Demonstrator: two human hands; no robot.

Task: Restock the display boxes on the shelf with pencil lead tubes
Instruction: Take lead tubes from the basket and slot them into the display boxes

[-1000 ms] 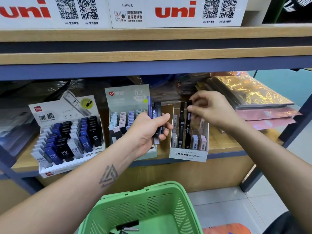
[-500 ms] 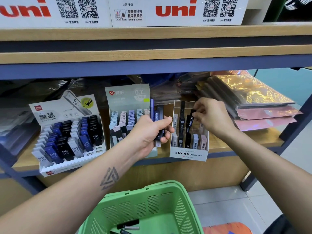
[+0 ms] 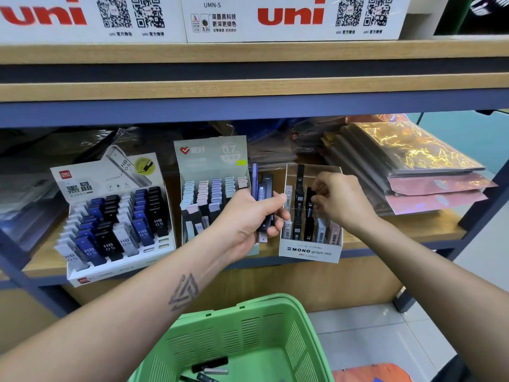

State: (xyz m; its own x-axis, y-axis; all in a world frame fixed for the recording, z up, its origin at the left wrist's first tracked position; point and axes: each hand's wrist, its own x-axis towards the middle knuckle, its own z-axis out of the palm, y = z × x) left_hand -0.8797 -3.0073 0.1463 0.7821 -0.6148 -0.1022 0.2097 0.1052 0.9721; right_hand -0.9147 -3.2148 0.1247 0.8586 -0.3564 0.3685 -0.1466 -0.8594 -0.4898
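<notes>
The right hand (image 3: 337,201) reaches into the clear MONO graph MG display box (image 3: 309,250) and pinches a black lead tube (image 3: 309,201) between thumb and fingertips, the tube partly down in a far compartment. The left hand (image 3: 248,219) hovers just left of that box, its fingers curled round a small bundle of lead tubes (image 3: 263,194), dark ones and a purple one, standing upright in the grip.

Judging by what shows, restocking is under way but not finished. The MONO box holds a few tubes in its near and far rows, with room left. The bundle in the left hand has yet to be placed, and a few dark tubes (image 3: 210,365) lie at the bottom of the green basket (image 3: 248,334) below. The Deli HB 0.5 box (image 3: 115,224) at the left looks nearly full, though its nearest right slots appear open. The pastel 0.7 box (image 3: 212,188) in the middle seems well filled towards its far end.

The boxes stand on a wooden shelf board (image 3: 399,230) in a dark blue metal frame. Stacked glossy folders (image 3: 413,161) lie at the right, wrapped packs behind. White uni cartons (image 3: 289,17) sit on the upper shelf. The floor is pale tile.
</notes>
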